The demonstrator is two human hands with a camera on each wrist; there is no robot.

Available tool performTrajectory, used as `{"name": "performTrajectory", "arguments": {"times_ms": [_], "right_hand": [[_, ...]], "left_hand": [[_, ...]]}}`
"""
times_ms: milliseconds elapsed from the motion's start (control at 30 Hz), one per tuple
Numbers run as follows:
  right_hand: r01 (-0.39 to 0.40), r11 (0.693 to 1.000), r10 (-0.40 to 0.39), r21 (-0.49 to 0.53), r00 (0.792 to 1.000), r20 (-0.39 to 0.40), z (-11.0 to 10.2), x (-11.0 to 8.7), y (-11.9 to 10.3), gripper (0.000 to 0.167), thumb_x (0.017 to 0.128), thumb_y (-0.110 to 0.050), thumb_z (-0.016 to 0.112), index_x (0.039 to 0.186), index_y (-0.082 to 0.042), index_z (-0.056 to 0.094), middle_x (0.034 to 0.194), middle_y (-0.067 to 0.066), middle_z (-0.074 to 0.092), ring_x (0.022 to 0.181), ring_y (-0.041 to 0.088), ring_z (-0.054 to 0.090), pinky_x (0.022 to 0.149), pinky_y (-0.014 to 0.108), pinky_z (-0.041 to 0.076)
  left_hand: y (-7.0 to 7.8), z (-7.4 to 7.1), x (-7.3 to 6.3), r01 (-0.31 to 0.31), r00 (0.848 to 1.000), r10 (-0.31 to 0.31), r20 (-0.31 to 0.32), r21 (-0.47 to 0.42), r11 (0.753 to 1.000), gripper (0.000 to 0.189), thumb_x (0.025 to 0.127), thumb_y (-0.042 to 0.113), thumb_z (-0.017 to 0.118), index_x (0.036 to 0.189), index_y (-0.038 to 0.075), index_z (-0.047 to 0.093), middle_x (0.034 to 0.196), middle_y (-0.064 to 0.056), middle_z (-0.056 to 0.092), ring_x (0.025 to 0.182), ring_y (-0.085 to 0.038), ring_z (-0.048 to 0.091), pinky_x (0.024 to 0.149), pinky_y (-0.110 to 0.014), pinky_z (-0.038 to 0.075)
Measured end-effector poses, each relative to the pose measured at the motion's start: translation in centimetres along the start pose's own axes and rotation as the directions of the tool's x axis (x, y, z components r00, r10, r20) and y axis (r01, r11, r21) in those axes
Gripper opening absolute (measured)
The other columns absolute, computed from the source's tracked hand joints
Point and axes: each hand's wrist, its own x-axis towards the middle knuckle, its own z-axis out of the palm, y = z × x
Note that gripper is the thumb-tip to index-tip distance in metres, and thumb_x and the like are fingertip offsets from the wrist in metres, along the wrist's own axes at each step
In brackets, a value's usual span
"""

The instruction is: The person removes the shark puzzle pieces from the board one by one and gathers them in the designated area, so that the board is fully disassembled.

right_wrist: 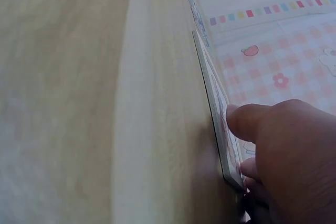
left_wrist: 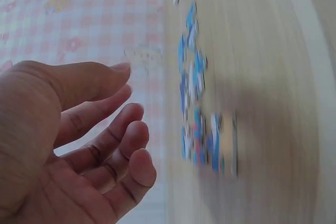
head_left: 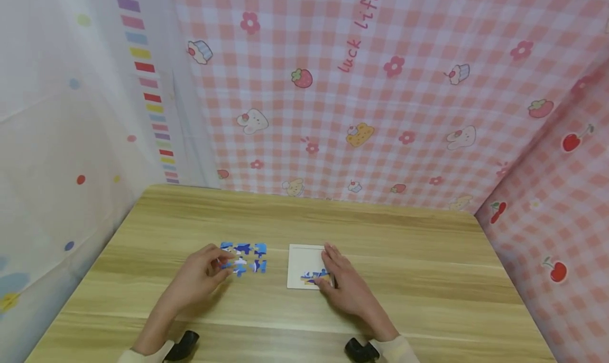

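Observation:
Loose blue-and-white jigsaw pieces (head_left: 243,248) lie in a group on the table. My left hand (head_left: 204,270) hovers at their left side, partly covering them. Nothing shows between its loosely bent fingers (left_wrist: 137,132), and in the left wrist view the hand stands apart from the pieces (left_wrist: 198,69). A white, square puzzle tray (head_left: 304,257) lies to the right, with several joined blue and yellow pieces (head_left: 309,278) at its lower right. My right hand (head_left: 349,286) holds the tray's right side, thumb (right_wrist: 249,119) on top and fingers along the edge, some of them hidden.
Both things lie on a wood-grain table (head_left: 266,326). A pink checked cloth (head_left: 333,114) hangs behind it, with a white dotted cloth (head_left: 71,141) at the left and another checked cloth (head_left: 561,220) at the right.

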Motion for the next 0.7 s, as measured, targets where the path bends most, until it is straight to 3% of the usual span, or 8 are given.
{"name": "performTrajectory", "arguments": {"times_ms": [333,533,700], "right_hand": [[0.020,1.000,-0.020,0.007,1.000,-0.013,-0.4,-0.3,0.3,0.069,0.101,-0.037,0.064,0.157,-0.007,0.038,0.170,0.005,0.025,0.158,0.025,0.024,0.125,0.048,0.026],[0.041,0.999,-0.041,-0.009,0.999,-0.014,-0.7,-0.3,0.5,0.068,0.101,-0.035,0.064,0.157,-0.007,0.040,0.169,0.007,0.029,0.157,0.027,0.026,0.125,0.048,0.027],[0.048,0.997,-0.052,-0.052,0.997,-0.061,-0.6,-0.3,0.7,0.065,0.099,-0.033,0.067,0.153,-0.003,0.046,0.165,0.012,0.037,0.154,0.030,0.033,0.123,0.048,0.032]], "left_hand": [[1.8,3.0,2.0,-0.045,0.999,0.045,-0.013,-0.041,0.998,0.026,0.087,0.001,0.077,0.112,0.001,0.074,0.092,-0.003,0.066,0.078,-0.008,0.055,0.064,-0.022,0.049],[3.1,4.7,2.8,-0.040,0.998,0.042,0.037,-0.066,0.997,0.024,0.089,0.003,0.075,0.113,0.001,0.073,0.092,-0.001,0.065,0.080,-0.008,0.056,0.065,-0.020,0.048],[4.1,6.2,3.5,-0.047,0.996,0.053,0.069,-0.083,0.995,0.023,0.090,0.005,0.075,0.113,0.002,0.073,0.091,0.001,0.063,0.079,-0.013,0.058,0.067,-0.020,0.049]]}}
